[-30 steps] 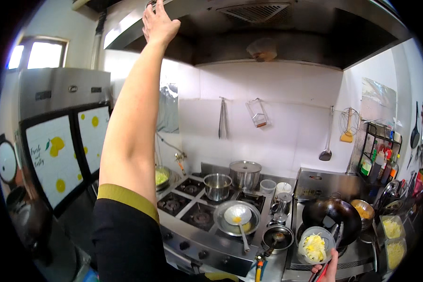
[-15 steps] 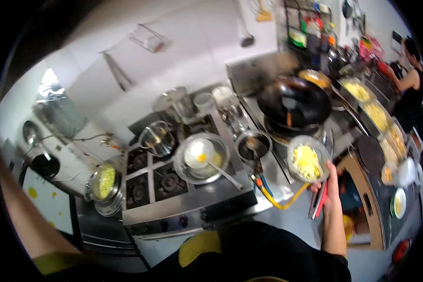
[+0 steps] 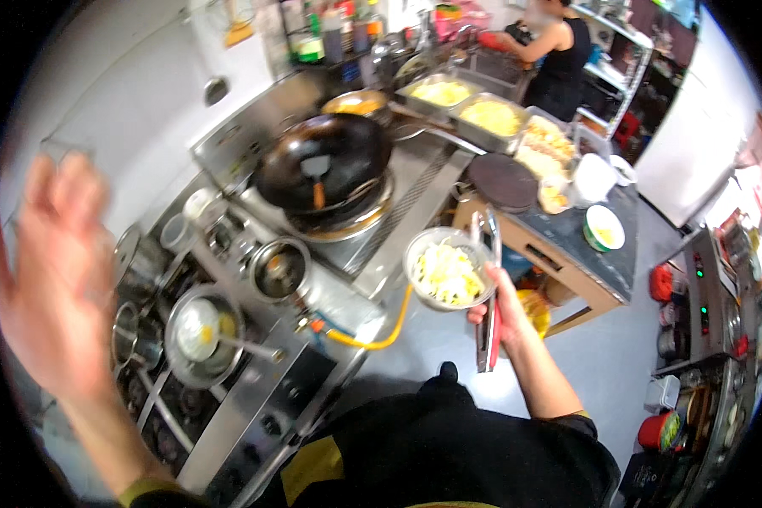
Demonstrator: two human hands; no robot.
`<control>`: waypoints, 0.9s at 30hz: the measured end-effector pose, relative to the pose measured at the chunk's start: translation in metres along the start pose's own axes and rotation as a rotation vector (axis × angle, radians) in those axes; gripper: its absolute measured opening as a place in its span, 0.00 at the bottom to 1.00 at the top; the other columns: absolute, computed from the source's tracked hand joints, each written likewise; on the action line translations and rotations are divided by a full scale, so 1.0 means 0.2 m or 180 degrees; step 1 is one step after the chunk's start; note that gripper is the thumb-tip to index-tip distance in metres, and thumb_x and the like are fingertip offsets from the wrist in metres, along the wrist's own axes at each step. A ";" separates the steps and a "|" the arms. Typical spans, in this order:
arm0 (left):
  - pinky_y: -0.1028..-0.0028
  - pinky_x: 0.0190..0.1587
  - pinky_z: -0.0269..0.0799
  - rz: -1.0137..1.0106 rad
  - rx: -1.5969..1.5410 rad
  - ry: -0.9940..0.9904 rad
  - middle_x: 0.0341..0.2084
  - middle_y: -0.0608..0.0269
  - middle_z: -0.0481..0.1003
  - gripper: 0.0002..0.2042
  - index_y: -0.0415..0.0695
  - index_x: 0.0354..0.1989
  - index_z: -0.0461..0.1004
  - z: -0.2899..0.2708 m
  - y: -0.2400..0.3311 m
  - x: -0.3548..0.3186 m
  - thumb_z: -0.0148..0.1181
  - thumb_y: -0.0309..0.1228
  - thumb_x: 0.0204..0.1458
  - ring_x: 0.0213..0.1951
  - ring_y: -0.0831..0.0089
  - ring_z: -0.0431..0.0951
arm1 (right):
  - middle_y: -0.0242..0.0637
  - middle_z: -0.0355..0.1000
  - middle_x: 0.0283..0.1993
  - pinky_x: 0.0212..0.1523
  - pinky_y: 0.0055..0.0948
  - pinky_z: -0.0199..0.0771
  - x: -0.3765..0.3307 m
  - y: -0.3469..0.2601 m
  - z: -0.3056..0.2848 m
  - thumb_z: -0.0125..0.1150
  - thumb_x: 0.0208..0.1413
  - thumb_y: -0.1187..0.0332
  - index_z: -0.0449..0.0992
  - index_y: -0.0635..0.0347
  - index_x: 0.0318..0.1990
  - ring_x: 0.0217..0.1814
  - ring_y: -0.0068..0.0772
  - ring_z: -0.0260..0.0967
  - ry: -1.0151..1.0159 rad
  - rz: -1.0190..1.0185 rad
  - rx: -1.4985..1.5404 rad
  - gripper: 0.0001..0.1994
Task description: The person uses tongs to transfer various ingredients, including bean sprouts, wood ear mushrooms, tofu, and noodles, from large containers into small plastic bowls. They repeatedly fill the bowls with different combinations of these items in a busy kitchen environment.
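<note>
My right hand (image 3: 506, 309) grips a clear bowl (image 3: 414, 284) heaped with pale yellow shreds (image 3: 450, 273), together with metal tongs (image 3: 486, 351) that have red handles. The tongs run along the bowl's right side. Over on the left, my left hand (image 3: 59, 279) is raised in the air, smeared by motion, with its fingers stretched up and nothing in it. Below and beyond it are a metal pan (image 3: 231, 368) with a skimmer (image 3: 196, 326) lying in it and a small dark saucepan (image 3: 279, 269).
A black wok (image 3: 284, 173) with a spatula (image 3: 317, 173) sits on the far burner. To the right, trays of shredded food (image 3: 491, 117), a dark round plate (image 3: 504, 182) and a green-white bowl (image 3: 604, 229) stand on the counter. Another person (image 3: 559, 68) works beyond. A yellow hose (image 3: 381, 339) hangs by the stove.
My view has swung right, so the stove now lies further left. My left hand has come up into view. The bowl and tongs stay in my right hand.
</note>
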State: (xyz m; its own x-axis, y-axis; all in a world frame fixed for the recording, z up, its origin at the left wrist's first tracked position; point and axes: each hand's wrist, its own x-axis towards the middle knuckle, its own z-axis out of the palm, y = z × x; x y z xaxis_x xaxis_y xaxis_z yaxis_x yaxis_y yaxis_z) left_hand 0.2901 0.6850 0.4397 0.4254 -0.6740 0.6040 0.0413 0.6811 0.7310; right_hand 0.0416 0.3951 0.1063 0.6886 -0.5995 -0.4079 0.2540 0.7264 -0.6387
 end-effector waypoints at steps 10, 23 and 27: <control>0.70 0.34 0.66 -0.0444 -0.2042 -0.0752 0.36 0.60 0.58 0.13 0.43 0.40 0.57 0.73 -1.15 0.19 0.54 0.34 0.57 0.39 0.67 0.61 | 0.31 0.67 0.28 0.17 0.26 0.62 -0.02 -0.46 -0.60 0.59 0.58 0.48 0.66 0.53 0.46 0.16 0.23 0.58 0.0641 -0.0484 0.0245 0.20; 0.66 0.44 0.67 0.0807 -0.1453 -0.1258 0.39 0.60 0.65 0.13 0.43 0.44 0.64 1.14 -1.80 0.76 0.55 0.37 0.57 0.41 0.66 0.68 | 0.30 0.67 0.24 0.15 0.22 0.63 0.05 -1.01 -1.12 0.56 0.60 0.49 0.68 0.57 0.46 0.16 0.19 0.59 0.0906 -0.1064 0.0359 0.21; 0.65 0.47 0.67 0.0614 -0.1552 -0.1593 0.39 0.60 0.68 0.14 0.43 0.45 0.66 1.27 -2.24 1.00 0.55 0.37 0.57 0.42 0.65 0.69 | 0.30 0.67 0.24 0.16 0.21 0.63 0.13 -1.14 -1.25 0.56 0.60 0.50 0.69 0.58 0.46 0.16 0.20 0.59 0.1317 -0.1355 0.0439 0.20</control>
State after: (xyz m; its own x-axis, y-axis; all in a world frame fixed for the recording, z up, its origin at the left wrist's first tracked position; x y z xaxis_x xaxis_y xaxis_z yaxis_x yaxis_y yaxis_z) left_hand 0.1268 0.1729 0.3145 0.0059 -0.4997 0.8662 0.4555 0.7725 0.4425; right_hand -0.1679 0.1299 0.0782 0.1933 -0.9076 -0.3727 0.5537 0.4145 -0.7222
